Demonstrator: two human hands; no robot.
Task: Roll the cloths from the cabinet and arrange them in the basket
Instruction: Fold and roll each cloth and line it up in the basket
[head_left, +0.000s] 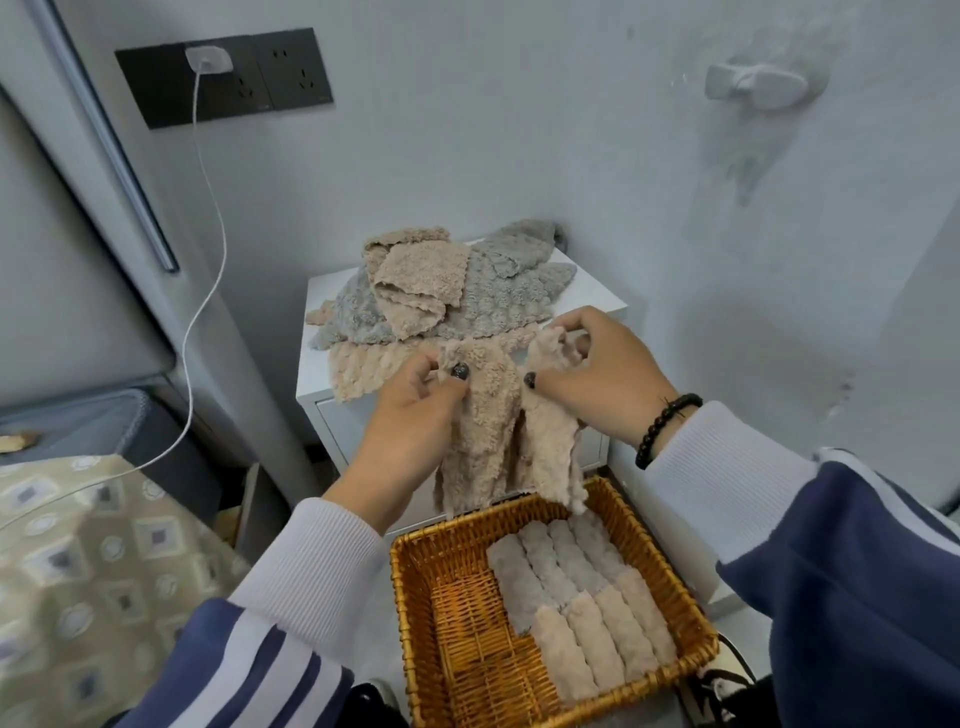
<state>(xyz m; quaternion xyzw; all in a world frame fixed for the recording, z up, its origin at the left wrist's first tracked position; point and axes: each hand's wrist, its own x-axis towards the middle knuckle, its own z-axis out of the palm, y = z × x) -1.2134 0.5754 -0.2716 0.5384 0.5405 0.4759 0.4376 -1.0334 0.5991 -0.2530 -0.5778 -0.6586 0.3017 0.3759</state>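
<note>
**Beige cloth held open above basket**

The left hand (410, 400) pinches the upper left edge of a fluffy beige textured cloth (498, 441) between thumb and curled fingers. The right hand (597, 379) pinches the upper right edge of the same cloth in the same manner. The cloth hangs down between both hands with a vertical fold along its middle — its lower edge ends just above the far rim of the basket.

The rectangular woven wicker basket (410, 613) in honey-brown sits directly below the hands. Its right half holds two rows of rolled cloths lying side by side and touching: grey rolled cloths (550, 566) in the far row, beige rolled cloths (602, 649) in the near row. The left half shows bare wicker floor.

Behind the held cloth stands a small white cabinet (597, 296). Its top serves as a worktop carrying a loose pile of unrolled cloths (415, 291) — grey and beige pieces overlapping, with one beige piece folded over on top.

On the wall at upper left is a black socket panel (280, 67) with a white charger plug (208, 60); its white cable (208, 291) trails down to the left. A dark beaded bracelet (665, 426) sits on the right wrist
</note>
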